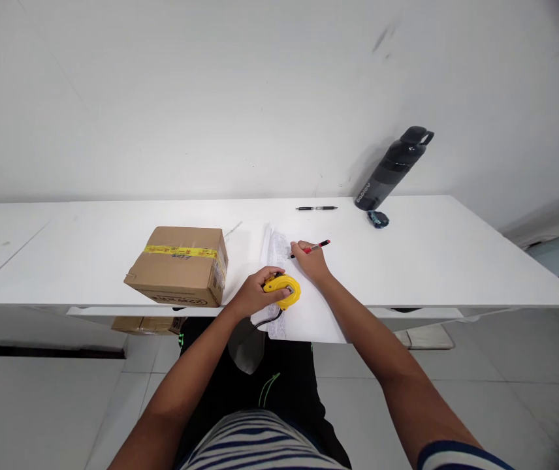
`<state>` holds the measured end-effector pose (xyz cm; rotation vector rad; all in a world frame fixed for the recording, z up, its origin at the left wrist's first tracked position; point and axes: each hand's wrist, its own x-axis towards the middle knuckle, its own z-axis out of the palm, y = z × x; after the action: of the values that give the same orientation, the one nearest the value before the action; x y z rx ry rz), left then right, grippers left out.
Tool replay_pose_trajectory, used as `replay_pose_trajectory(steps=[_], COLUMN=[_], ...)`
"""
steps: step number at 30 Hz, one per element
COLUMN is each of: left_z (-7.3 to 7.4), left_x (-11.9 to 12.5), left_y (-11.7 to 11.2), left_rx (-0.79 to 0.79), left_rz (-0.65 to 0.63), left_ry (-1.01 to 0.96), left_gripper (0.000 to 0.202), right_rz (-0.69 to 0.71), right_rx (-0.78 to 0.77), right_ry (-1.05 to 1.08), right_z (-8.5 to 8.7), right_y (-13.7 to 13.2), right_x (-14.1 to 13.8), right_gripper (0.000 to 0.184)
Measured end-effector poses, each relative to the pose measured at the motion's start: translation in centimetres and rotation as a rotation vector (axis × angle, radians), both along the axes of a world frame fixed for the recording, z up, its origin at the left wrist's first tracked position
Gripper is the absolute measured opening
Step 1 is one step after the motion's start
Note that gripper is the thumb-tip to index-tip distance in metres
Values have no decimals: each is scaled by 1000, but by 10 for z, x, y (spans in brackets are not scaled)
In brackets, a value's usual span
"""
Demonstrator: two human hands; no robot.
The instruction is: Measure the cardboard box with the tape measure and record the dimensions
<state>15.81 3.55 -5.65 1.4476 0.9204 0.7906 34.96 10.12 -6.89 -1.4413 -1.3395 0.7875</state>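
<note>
My left hand (254, 292) grips a yellow tape measure (287, 286) over the lower part of a sheet of paper (309, 318). A dark wrist strap hangs from the tape measure. In my right hand (311, 261) is a red pen (319, 247), its tip at the paper near a column of dense writing. The paper overhangs the front edge of the white desk (421, 261). Left of my hands sits a closed cardboard box (181, 267) with yellow tape across its top.
A black pen (317, 208) lies toward the back of the desk. At the back right a dark bottle (390, 168) stands by the wall, with a small dark blue object (378, 219) before it. Another cardboard box (145, 325) is below the desk at left.
</note>
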Motion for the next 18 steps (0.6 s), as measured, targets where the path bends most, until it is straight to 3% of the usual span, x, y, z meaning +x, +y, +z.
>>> replay_pose_trajectory(steps=[18], left_z=[5], left_x=[-1], left_y=[0], left_rx=[-72], left_rz=[19], left_ry=[-29], left_gripper=[57], right_rz=[39], right_rx=[14], right_ry=[5], right_z=[-1], right_y=[3], right_x=[-1], right_gripper=[37])
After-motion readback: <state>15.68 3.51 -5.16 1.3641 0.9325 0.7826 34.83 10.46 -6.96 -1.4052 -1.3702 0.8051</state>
